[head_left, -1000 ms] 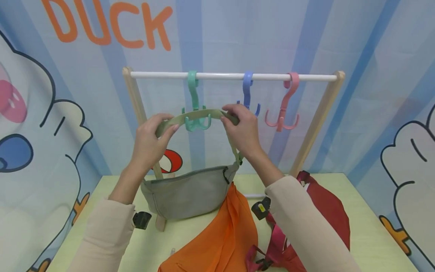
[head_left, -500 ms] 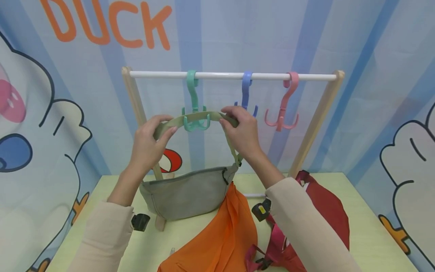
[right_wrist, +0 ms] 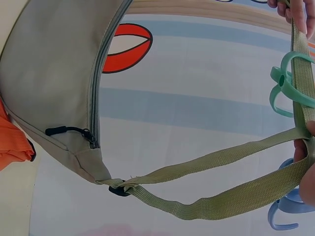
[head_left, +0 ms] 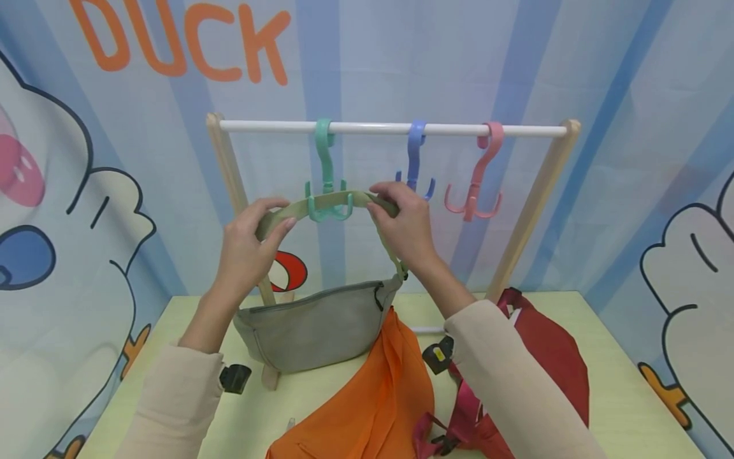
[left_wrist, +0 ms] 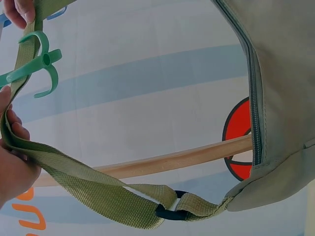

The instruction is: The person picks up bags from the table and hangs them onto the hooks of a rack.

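Note:
A grey-green waist bag (head_left: pixel 321 328) hangs by its webbing strap (head_left: pixel 332 199), which arches up to both hands. My left hand (head_left: pixel 245 252) pinches the strap left of the green hook (head_left: pixel 325 153); my right hand (head_left: pixel 408 226) pinches it on the right. Between the hands, the strap crosses the green hook behind its front prongs and before its rear ones. A black buckle (left_wrist: pixel 170 214) joins strap and bag in the left wrist view. In the right wrist view, the zipper pull (right_wrist: pixel 66 131) hangs at the bag's closed zip.
Blue (head_left: pixel 415 153) and pink hooks (head_left: pixel 478 175) hang farther right on the white rail (head_left: pixel 373 128) of a wooden-sided rack. An orange cloth bag (head_left: pixel 373 395) and a red bag (head_left: pixel 556 350) lie on the pale yellow table (head_left: pixel 625 382). A printed curtain stands behind.
Both hands have shifted slightly left and down with the strap, keeping their grip. The strap stays across the green hook's prongs.

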Tool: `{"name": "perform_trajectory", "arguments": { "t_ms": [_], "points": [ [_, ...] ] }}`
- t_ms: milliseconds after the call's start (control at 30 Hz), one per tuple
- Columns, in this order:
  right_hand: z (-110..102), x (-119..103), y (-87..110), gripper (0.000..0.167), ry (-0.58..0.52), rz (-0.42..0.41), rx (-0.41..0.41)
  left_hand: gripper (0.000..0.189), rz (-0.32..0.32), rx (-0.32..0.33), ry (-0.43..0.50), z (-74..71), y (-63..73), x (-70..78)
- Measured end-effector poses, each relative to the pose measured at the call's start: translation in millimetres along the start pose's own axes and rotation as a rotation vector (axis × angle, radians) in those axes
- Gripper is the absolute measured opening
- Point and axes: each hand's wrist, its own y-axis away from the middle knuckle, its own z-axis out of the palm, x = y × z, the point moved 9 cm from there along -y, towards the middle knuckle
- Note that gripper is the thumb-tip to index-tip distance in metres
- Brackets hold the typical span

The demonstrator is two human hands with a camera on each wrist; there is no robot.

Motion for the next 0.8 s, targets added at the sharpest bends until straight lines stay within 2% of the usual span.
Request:
{"name": "perform_trajectory", "arguments": {
  "t_ms": [267,800],
  "points": [
    [4.0,3.1,0.9,0.019,-0.009,0.001,-0.045,0.027,0.013,0.01,0.0,-0.8,3.3,-0.3],
    [7.7,6.1,4.5,0.022,-0.003,0.02,-0.082,0.028,-0.011,0.014,-0.013,-1.3,10.9,-1.1]
  ]
}}
